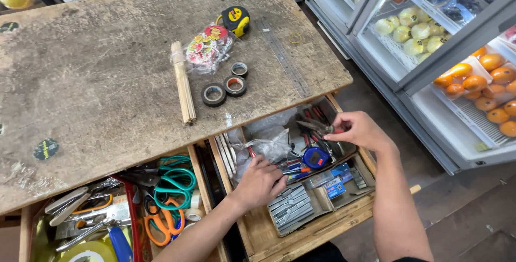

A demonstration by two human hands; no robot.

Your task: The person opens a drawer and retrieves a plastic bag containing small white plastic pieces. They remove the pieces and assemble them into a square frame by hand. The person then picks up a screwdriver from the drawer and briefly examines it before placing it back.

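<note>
Pliers (317, 127) pinched in the right hand (361, 131) above the far part of the open right drawer (301, 230)
Left hand (259, 182) rests curled on pens (294, 173) beside a blue tape measure (315, 156); whether it grips cannot be told. Staple strips (291, 206) lie near, scissors (174, 187) in the left drawer

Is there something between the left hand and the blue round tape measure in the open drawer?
Partly. The left hand rests on the drawer's contents, and a few pens lie between its fingertips and the blue tape measure. Nothing covers the measure from above. The right hand holds a small tool just behind it.
</note>
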